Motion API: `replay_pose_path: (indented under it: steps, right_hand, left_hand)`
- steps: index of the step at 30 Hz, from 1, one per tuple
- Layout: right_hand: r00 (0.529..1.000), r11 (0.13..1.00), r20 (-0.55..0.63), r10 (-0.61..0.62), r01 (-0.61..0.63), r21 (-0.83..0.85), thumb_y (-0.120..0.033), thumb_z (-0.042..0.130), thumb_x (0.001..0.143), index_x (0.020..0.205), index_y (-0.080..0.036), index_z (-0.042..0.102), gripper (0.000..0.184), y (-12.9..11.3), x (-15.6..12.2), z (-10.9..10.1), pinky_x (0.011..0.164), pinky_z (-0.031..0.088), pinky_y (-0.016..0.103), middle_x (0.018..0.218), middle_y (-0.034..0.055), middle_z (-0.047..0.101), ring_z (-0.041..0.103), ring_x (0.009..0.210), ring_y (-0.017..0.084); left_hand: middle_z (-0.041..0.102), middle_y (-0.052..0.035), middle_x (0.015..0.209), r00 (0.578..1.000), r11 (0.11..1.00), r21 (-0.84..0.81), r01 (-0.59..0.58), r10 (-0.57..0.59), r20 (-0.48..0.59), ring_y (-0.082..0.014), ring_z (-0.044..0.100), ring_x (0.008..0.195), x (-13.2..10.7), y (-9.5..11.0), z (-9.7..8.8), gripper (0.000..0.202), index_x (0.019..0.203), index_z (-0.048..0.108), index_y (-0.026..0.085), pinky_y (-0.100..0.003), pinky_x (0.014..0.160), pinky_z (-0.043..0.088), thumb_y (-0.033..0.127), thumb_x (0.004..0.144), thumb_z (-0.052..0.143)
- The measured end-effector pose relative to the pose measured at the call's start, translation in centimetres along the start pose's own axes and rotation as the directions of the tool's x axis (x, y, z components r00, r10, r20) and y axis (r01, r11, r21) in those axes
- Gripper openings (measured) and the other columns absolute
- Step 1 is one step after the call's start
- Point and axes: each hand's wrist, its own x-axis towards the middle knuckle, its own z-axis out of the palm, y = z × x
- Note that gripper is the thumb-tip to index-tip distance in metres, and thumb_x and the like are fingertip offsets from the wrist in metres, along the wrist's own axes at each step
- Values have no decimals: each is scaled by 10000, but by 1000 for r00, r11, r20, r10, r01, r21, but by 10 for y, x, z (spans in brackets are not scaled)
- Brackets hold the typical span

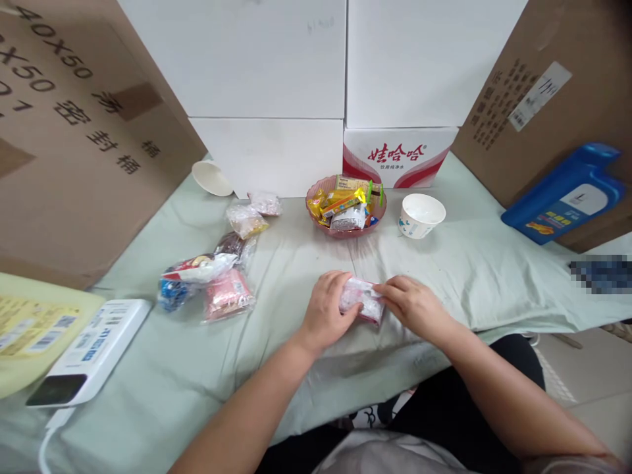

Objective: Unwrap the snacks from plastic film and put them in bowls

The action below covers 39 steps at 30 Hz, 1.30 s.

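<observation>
Between my hands, low over the green cloth near its front edge, is a small pink-and-clear plastic packet (364,304). My left hand (326,309) is closed on its left side, thumb across the front. The fingers of my right hand (412,304) pinch its upper right edge. What the packet contains cannot be made out. Behind it stands a pink glass bowl (323,227) filled with wrapped snacks (345,201) in yellow, white and green. A white paper cup (419,227) with a blue-green print is to the bowl's right.
Several plastic-wrapped packets (230,296) lie at left, with a tilted white bowl (212,179) behind. A white power bank (93,349) with a cable and a yellow container (34,329) are nearer. A blue bottle (563,194) leans at right. Cardboard (89,131) and white boxes (266,155) enclose the cloth.
</observation>
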Motion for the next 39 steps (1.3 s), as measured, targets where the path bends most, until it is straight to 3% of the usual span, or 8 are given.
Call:
replay_pose_path:
  steps: [5,10,14,21,26,31,35,39]
  right_hand:
    - [955,939,3,298,-293,-183,-248,540,907,1026,-205,700,204,61,-9,-11,761,533,403,905,95,678,642,857,259]
    - [950,958,-198,242,-200,207,-406,586,898,1306,-189,527,466,29,-11,5,805,538,416,1175,151,599,625,885,233]
    - [991,886,-112,76,-16,463,-317,623,871,1231,-237,540,379,-4,-6,14,729,543,338,1209,115,577,631,831,178]
    - [899,833,-307,311,-102,544,-104,525,818,867,-234,562,143,37,-6,-12,839,502,375,1015,46,652,629,956,201]
    - [904,806,-380,196,72,587,-106,466,875,882,-249,557,169,31,-11,-25,984,455,458,1060,58,624,568,1146,233]
    - [998,913,12,-58,48,406,-231,433,961,1119,-215,569,209,13,-7,-21,856,498,370,1132,111,639,630,1010,215]
    - [934,978,357,-10,-66,200,-301,409,989,929,-200,640,259,9,-6,-17,654,439,287,848,54,692,637,729,175]
    - [923,995,379,74,-94,33,-283,472,960,793,-187,640,256,6,-6,-16,598,388,278,720,40,653,589,638,162]
  left_hand:
    - [647,-55,927,969,970,-122,213,-225,-99,-199,614,928,3,-8,-5,119,891,644,201,-345,858,510,269,891,547]
    - [642,-11,783,878,844,-309,439,-476,-52,-151,625,743,6,-10,-5,163,856,619,191,-266,706,506,337,891,555]
    - [631,-17,822,928,891,-300,341,-370,-43,-145,620,780,7,-4,-9,174,837,627,191,-258,738,491,343,894,564]
    - [687,-47,934,981,965,-233,122,-152,-117,-192,639,980,10,0,-38,58,862,595,196,-348,902,487,213,893,549]
    - [699,-35,882,924,974,-54,-220,225,309,-210,639,991,7,29,-60,126,854,593,193,-369,907,475,99,843,509]
    - [675,-44,947,786,986,80,-144,64,615,-204,641,891,3,52,-67,123,972,615,188,-321,769,511,257,875,583]
    - [674,-48,919,741,897,438,60,-334,583,-236,664,787,6,41,-76,298,1031,639,204,-343,660,508,460,891,578]
    - [662,-96,914,886,785,603,142,-373,277,-270,648,861,5,28,-79,205,942,655,163,-371,694,514,321,929,526]
